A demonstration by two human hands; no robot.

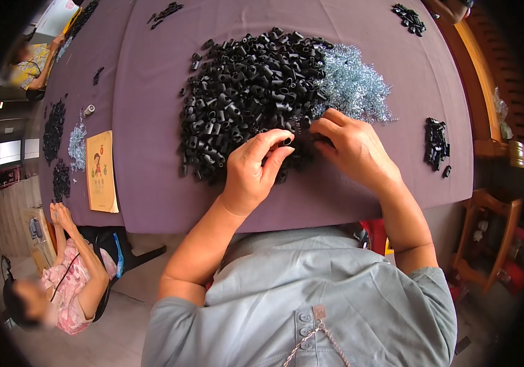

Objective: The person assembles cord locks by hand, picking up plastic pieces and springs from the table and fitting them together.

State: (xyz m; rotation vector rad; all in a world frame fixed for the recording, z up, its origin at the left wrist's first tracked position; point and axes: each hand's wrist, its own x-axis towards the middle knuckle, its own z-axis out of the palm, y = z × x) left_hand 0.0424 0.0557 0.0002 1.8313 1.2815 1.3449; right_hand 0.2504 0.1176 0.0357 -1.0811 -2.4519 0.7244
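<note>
My left hand (251, 170) pinches a small black plastic sleeve (287, 142) between thumb and forefinger, its open end showing. Close by on the right, my right hand (356, 150) has its fingers curled in, and something dark shows beneath them that I cannot make out. A thin metal coil (298, 126) appears in the gap between the two hands. Just beyond them spreads a large heap of black plastic sleeves (246, 85). Against the heap's right side lies a pile of silvery springs (353, 82).
A purple cloth (152, 177) covers the table. Assembled-looking black pieces (435, 144) lie at the right, with another cluster (410, 19) farther back. A yellowish booklet (101, 172) rests at the left. Two people sit along the left, one with hands (61, 214) at the table edge.
</note>
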